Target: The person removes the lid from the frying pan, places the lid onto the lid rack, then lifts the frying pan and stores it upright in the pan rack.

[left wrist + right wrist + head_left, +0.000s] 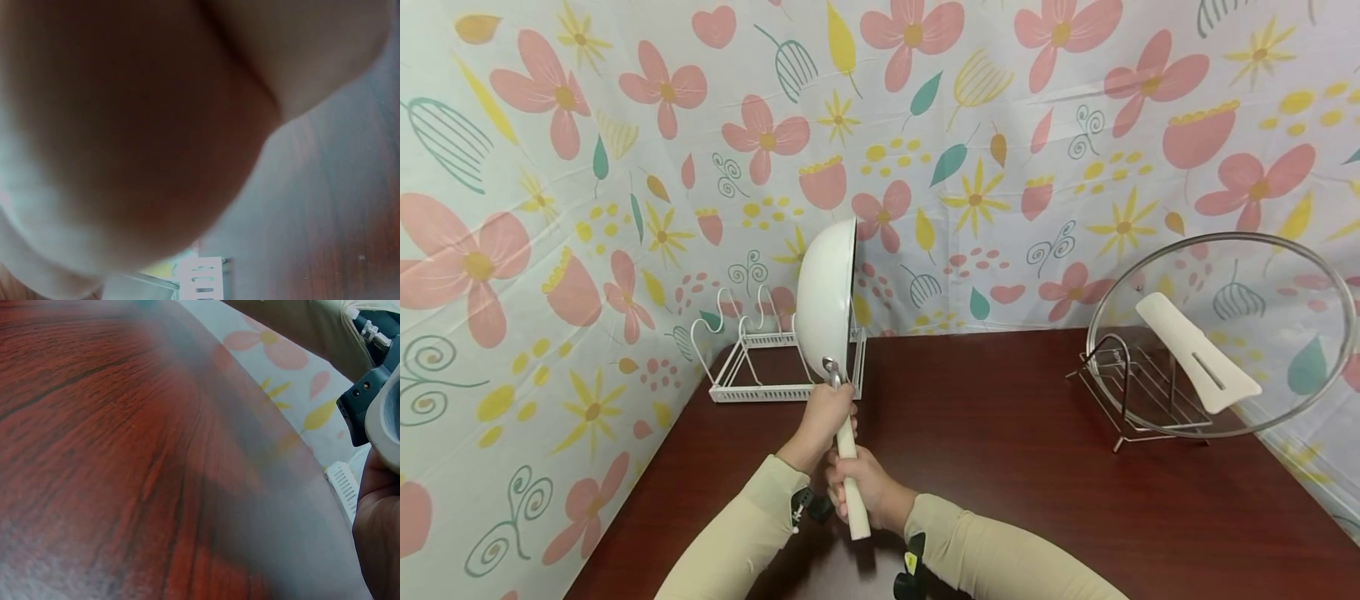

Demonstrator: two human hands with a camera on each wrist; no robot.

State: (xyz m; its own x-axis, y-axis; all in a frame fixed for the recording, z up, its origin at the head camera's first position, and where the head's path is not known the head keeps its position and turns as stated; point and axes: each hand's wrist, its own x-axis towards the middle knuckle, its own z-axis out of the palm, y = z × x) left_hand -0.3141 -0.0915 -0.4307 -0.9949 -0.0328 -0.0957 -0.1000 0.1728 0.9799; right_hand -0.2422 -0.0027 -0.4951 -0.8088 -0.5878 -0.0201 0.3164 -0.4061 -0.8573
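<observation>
A white frying pan (pixel 823 300) is held on its side, its dark inner face turned to the right, in front of a white wire rack (pixel 786 392) and overlapping it in the head view. My left hand (pixel 826 417) grips the cream handle close to the pan. Lower down, my right hand (pixel 871 487) has its fingers curled round the same handle (pixel 858 521), whose end sticks out below. In the left wrist view the hand (pixel 137 144) fills most of the picture and hides the handle. The right wrist view catches the right hand (pixel 381 531) at the edge, beneath the pale handle end.
At the right, a glass lid (pixel 1300 358) with a cream handle stands tilted in a dark wire stand (pixel 1123 392). Everything rests on a dark red wooden table (pixel 977 417). A flowered cloth (pixel 955 167) hangs behind the table and along its left side.
</observation>
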